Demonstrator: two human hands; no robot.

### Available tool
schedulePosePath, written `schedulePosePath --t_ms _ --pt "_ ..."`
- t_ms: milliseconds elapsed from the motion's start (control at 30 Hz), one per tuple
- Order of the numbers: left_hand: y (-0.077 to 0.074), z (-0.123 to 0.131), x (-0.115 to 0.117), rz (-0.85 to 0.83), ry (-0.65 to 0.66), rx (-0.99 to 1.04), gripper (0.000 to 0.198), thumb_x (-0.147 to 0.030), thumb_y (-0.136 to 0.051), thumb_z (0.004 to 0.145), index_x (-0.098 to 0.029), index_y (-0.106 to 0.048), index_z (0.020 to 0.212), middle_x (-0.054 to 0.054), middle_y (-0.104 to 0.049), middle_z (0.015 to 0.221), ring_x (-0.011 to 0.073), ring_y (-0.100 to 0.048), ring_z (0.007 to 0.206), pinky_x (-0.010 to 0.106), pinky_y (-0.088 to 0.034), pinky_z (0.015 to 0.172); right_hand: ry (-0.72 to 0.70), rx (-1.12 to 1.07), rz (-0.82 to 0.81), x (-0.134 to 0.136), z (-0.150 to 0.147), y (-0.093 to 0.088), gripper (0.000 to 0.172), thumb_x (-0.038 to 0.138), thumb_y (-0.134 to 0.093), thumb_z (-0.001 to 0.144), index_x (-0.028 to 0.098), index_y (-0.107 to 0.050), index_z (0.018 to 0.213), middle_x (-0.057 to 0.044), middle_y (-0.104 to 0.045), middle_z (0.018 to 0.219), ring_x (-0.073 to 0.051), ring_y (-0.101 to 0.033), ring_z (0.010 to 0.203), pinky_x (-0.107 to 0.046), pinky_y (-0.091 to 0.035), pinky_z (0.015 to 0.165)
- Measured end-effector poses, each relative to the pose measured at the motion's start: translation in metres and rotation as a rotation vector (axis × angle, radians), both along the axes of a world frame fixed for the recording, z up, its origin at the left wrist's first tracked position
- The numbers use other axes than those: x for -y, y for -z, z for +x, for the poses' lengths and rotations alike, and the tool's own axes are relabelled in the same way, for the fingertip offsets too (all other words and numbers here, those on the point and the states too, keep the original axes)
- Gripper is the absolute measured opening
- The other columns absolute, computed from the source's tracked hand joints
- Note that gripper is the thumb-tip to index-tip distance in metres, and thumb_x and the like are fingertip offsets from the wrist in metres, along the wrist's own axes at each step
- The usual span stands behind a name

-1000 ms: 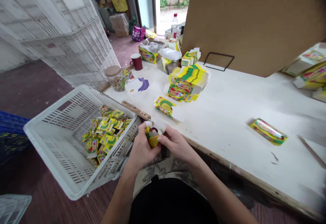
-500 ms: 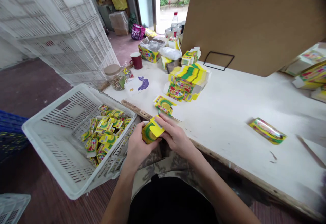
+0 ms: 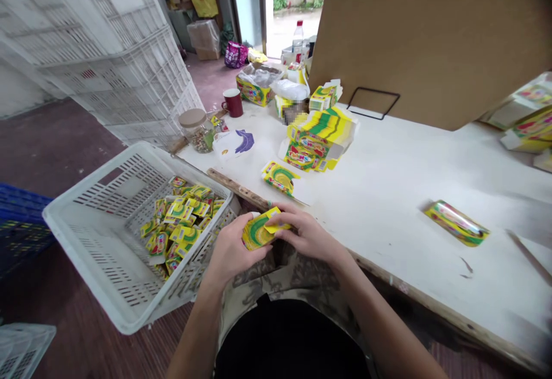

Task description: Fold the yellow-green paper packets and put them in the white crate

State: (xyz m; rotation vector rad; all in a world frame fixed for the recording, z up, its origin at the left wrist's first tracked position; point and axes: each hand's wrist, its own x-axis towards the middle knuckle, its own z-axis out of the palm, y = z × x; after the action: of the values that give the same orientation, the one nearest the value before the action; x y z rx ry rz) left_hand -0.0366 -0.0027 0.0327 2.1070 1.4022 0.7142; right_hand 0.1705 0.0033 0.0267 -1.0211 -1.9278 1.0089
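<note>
A small yellow and green carton (image 3: 257, 232) is held between both hands over my lap, just off the table edge. My left hand (image 3: 230, 248) grips its left end, thumb along the top side. My right hand (image 3: 305, 230) closes on its right end, with fingers on the yellow end flap. Another carton (image 3: 280, 177) of the same print lies flat on the table just beyond my hands. Behind it rests a stack of flattened cartons (image 3: 317, 140). To my left, a white plastic crate (image 3: 95, 195) holds many small cartons (image 3: 181, 224).
The white table (image 3: 388, 195) has a wooden edge strip. On it are a lidded jar (image 3: 196, 131), a red mug (image 3: 233, 103), a shiny printed packet (image 3: 457, 222) and a large cardboard sheet (image 3: 414, 39). Tall white crates (image 3: 125, 51) stand at left, with a blue crate (image 3: 23, 218) below.
The carton's end flap, which stood out over the top face, is now pushed toward the right end under my right fingers. My right hand has shifted slightly right; the view has moved a little.
</note>
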Motion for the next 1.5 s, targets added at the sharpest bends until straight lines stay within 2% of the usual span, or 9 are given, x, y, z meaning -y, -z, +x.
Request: schedulePosePath --t_ms 167,267,367,867,967,1067,1133,1367,1500 --pt "-0.004 0.001 0.001 -0.047 -0.009 0.068 0.056 -0.034 -0.076 0.064 -0.018 -0.056 0.114 0.005 -0.069 0.101 0.0208 -0.066 0.087 0.032 -0.054 0.080 -0.064 -0.023 0.025 0.000 0.006 -0.006 0.026 0.030 -0.060 0.088 0.025 -0.068 0.112 -0.011 -0.052 0.136 -0.027 -0.051 0.125 -0.044 -0.040 0.105" --pt "-0.006 0.004 0.001 -0.026 -0.027 0.071 0.055 -0.038 -0.074 0.066 -0.018 -0.056 0.115 0.005 -0.069 0.100 0.0205 -0.066 0.085 0.032 -0.054 0.076 -0.041 -0.106 0.002 0.005 0.002 -0.002 0.052 0.036 -0.059 0.088 0.026 -0.048 0.138 -0.012 -0.039 0.149 -0.028 -0.033 0.140 -0.047 -0.031 0.113" --pt "-0.004 0.006 0.000 -0.020 -0.020 0.067 0.056 -0.039 -0.073 0.067 -0.017 -0.055 0.115 0.005 -0.068 0.101 0.0207 -0.066 0.085 0.032 -0.054 0.076 0.040 -0.128 -0.063 0.009 -0.006 0.006 0.062 0.036 -0.050 0.093 0.023 -0.027 0.149 -0.014 -0.038 0.150 -0.027 -0.035 0.139 -0.048 -0.029 0.114" --pt "0.011 -0.003 -0.003 -0.017 -0.085 0.019 0.054 -0.036 -0.071 0.069 -0.017 -0.054 0.118 0.008 -0.067 0.107 0.0237 -0.065 0.094 0.037 -0.053 0.086 0.169 -0.085 -0.075 -0.001 -0.025 0.020 0.057 0.030 -0.051 0.090 0.016 -0.036 0.143 -0.016 -0.051 0.138 -0.026 -0.051 0.126 -0.044 -0.041 0.105" --pt "0.014 -0.026 -0.013 0.038 -0.297 0.005 0.056 -0.043 -0.070 0.071 -0.017 -0.055 0.118 0.010 -0.066 0.106 0.0271 -0.064 0.097 0.041 -0.052 0.088 0.306 0.072 -0.081 -0.021 -0.015 0.018 0.056 0.033 -0.056 0.089 0.017 -0.038 0.140 -0.013 -0.059 0.128 -0.021 -0.062 0.106 -0.035 -0.050 0.092" --pt "0.016 -0.055 -0.024 0.239 -0.719 -0.130 0.093 -0.051 -0.079 0.059 -0.007 -0.042 0.131 0.025 -0.050 0.130 0.0422 -0.045 0.125 0.058 -0.037 0.104 0.645 0.441 -0.044 -0.049 -0.002 0.016 0.035 0.033 -0.058 0.088 0.015 -0.058 0.118 -0.014 -0.060 0.117 -0.024 -0.059 0.104 -0.037 -0.047 0.092" --pt "0.019 -0.066 -0.029 0.266 -0.826 -0.164 0.107 -0.053 -0.081 0.054 -0.005 -0.033 0.137 0.029 -0.041 0.138 0.0461 -0.035 0.132 0.063 -0.029 0.107 0.727 0.556 -0.065 -0.064 0.002 0.018 0.028 0.029 -0.065 0.083 0.012 -0.063 0.105 -0.018 -0.059 0.111 -0.030 -0.055 0.106 -0.041 -0.044 0.091" --pt "0.048 -0.043 -0.019 0.130 -0.461 0.076 0.062 -0.048 -0.068 0.074 -0.017 -0.051 0.124 0.016 -0.057 0.125 0.0324 -0.051 0.122 0.053 -0.038 0.105 0.732 0.629 -0.084 -0.074 -0.005 0.035 0.033 0.019 -0.072 0.074 0.012 -0.058 0.103 -0.017 -0.058 0.106 -0.030 -0.054 0.100 -0.037 -0.042 0.084" --pt "0.051 -0.026 -0.014 -0.006 -0.349 0.174 0.052 -0.046 -0.067 0.076 -0.019 -0.056 0.119 0.013 -0.060 0.121 0.0294 -0.057 0.114 0.050 -0.045 0.099 0.727 0.557 -0.078 -0.070 -0.003 0.031 0.033 0.013 -0.069 0.074 0.012 -0.054 0.103 -0.014 -0.061 0.099 -0.027 -0.058 0.090 -0.035 -0.042 0.078"
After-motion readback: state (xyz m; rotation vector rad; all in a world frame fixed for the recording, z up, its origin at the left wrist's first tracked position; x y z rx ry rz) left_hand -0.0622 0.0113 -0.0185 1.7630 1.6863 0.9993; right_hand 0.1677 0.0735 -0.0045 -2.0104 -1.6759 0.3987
